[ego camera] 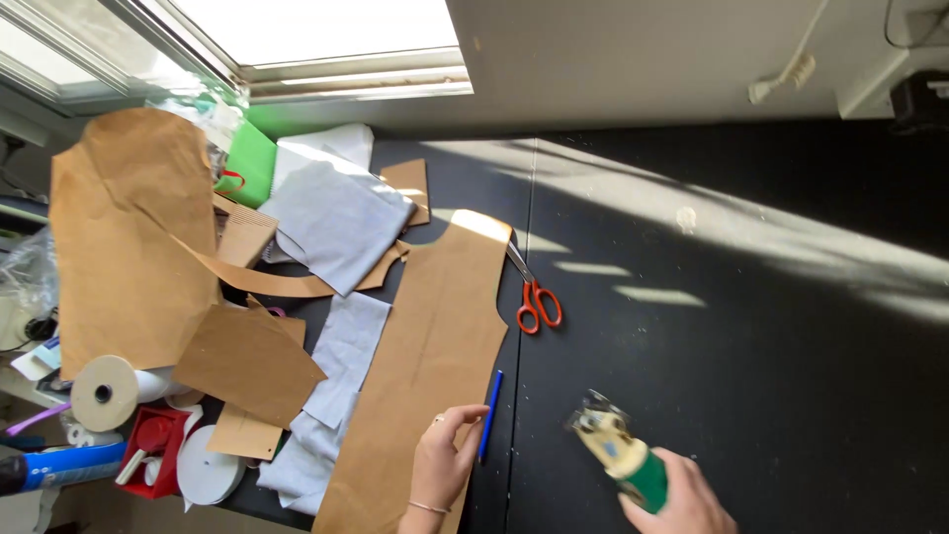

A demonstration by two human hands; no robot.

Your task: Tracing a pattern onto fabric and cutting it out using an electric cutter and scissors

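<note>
- Around my hands I see orange-handled scissors point(534, 297) lying on the black table point(751, 326), just past the top edge of the long brown paper pattern point(435, 346); a blue pen point(490, 415) lies along that pattern's right edge, just beside my left hand point(442, 465).
- To the left the table is crowded; more brown paper pieces point(129, 237) overlap pale grey cloth pieces point(336, 222), with a green box point(249, 163) behind them near the window point(316, 40).
- At the lower left stand a roll of white tape point(104, 393), a second white roll point(210, 472) and a red holder point(158, 445) with small items in it; I cannot tell what they are.
- My left hand rests flat on the lower part of the long pattern, fingers loosely spread, pressing the paper down.
- My right hand point(682, 499) is wrapped around the green handle of a small cutting tool point(613, 450); its pale metal head points up and left and looks blurred, so I cannot make out its blade.
- The tool sits low in view, right of the pen and apart from the pattern.
- The pattern runs from the bottom edge up to the scissors, narrowing in a curve on its left side.
- The right half of the table is bare black surface with streaks of sunlight; that is the open room.
</note>
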